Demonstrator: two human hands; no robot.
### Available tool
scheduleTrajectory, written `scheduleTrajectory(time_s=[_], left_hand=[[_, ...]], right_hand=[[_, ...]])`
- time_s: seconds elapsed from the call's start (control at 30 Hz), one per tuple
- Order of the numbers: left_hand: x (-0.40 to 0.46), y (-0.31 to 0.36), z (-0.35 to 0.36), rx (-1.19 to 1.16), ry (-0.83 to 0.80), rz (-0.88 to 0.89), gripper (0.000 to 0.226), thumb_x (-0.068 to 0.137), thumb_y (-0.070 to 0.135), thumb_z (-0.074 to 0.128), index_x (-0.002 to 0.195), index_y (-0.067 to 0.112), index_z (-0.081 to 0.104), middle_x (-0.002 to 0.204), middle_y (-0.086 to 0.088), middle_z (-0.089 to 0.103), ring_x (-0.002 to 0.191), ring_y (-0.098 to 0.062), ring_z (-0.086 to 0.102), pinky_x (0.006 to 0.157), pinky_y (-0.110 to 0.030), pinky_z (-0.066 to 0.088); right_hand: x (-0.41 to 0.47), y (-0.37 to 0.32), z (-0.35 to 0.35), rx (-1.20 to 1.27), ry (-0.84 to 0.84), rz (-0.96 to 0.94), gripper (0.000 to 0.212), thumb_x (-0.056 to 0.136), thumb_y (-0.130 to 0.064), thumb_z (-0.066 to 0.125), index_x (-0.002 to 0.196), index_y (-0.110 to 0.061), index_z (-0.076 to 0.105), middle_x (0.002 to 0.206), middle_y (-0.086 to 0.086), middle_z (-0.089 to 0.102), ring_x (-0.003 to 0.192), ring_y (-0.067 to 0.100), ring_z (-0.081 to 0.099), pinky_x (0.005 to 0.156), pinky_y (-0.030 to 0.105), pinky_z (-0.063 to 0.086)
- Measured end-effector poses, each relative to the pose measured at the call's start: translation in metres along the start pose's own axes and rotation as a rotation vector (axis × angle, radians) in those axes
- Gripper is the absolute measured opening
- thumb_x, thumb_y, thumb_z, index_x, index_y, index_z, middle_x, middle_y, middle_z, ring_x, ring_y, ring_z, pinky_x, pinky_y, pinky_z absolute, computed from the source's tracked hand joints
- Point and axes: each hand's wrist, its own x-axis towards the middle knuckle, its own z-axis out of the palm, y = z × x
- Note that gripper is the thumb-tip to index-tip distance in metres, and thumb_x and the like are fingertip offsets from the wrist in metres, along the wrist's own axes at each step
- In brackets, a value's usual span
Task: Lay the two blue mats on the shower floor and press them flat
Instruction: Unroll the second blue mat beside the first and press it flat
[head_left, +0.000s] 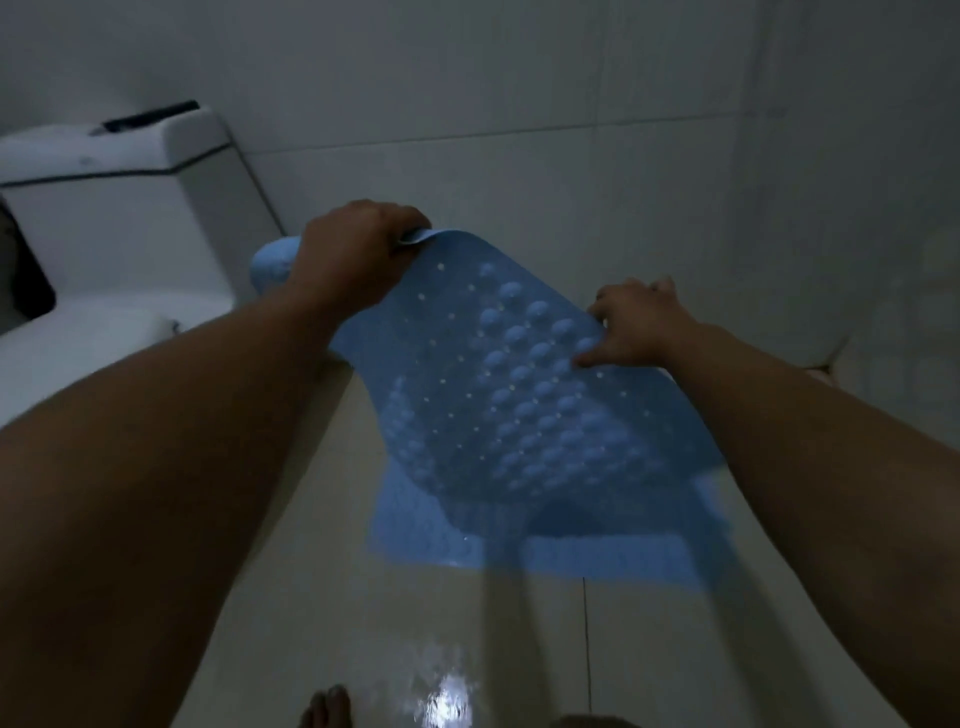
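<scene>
A blue mat (498, 374) with raised bumps and small holes hangs in the air between my hands, its suction side facing me. My left hand (353, 254) grips its far top corner. My right hand (634, 322) pinches its right edge. The held mat's lower end droops down toward a second blue mat (467, 535), which lies flat on the pale tiled floor (363, 623). Part of the flat mat is hidden behind the held one. A blue fold (270, 260) pokes out left of my left wrist.
A white toilet (104, 218) stands at the left, close to the mats. Grey tiled walls (571, 130) close off the back and right. My bare toes (327, 706) show at the bottom edge next to a wet glare on the floor.
</scene>
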Motion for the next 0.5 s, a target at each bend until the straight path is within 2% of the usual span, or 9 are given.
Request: scheduleTrajectory(time_s=[0.1,0.2,0.27,0.37,0.5], left_hand=[[-0.019,0.005,-0.008,0.025,-0.015,-0.016,0.046,0.095,0.052,0.039,0.113,0.024,0.071,0.110,-0.008,0.073,0.103,-0.037,0.064,0.082,-0.046,0.052],[-0.039,-0.001,-0.011,0.063,-0.042,-0.050,0.038,0.095,0.044,0.045,0.114,0.021,0.070,0.110,-0.012,0.072,0.103,-0.039,0.064,0.082,-0.047,0.050],[-0.050,-0.010,-0.006,0.080,-0.043,-0.072,0.028,0.098,0.037,0.051,0.112,0.019,0.068,0.107,-0.015,0.071,0.100,-0.041,0.064,0.079,-0.048,0.049],[-0.063,-0.022,0.016,0.093,-0.050,-0.079,0.022,0.101,0.035,0.054,0.110,0.018,0.065,0.104,-0.019,0.070,0.095,-0.044,0.065,0.076,-0.049,0.049],[-0.091,-0.048,0.069,0.040,-0.032,-0.098,0.025,0.104,0.037,0.052,0.110,0.017,0.065,0.104,-0.020,0.070,0.095,-0.045,0.065,0.076,-0.048,0.048]], right_hand=[[-0.017,-0.003,0.023,0.414,-0.243,0.054,0.051,0.064,-0.056,0.089,0.100,-0.024,0.073,0.101,-0.003,0.073,0.090,0.017,0.067,0.091,0.043,0.055],[-0.033,-0.002,0.048,0.377,-0.474,0.089,0.038,0.068,-0.032,0.091,0.099,-0.019,0.074,0.103,0.002,0.073,0.089,0.020,0.068,0.081,0.039,0.060],[-0.044,0.008,0.065,0.344,-0.501,0.113,0.032,0.075,-0.022,0.084,0.105,-0.015,0.077,0.102,0.003,0.072,0.090,0.022,0.067,0.077,0.041,0.062],[-0.058,0.017,0.084,0.424,-0.500,0.175,0.028,0.083,-0.016,0.073,0.111,-0.018,0.076,0.099,0.003,0.071,0.091,0.021,0.067,0.075,0.039,0.062],[-0.062,0.012,0.116,0.323,-0.360,0.182,0.028,0.086,-0.018,0.067,0.114,-0.016,0.075,0.101,0.005,0.072,0.090,0.022,0.067,0.078,0.033,0.052]])
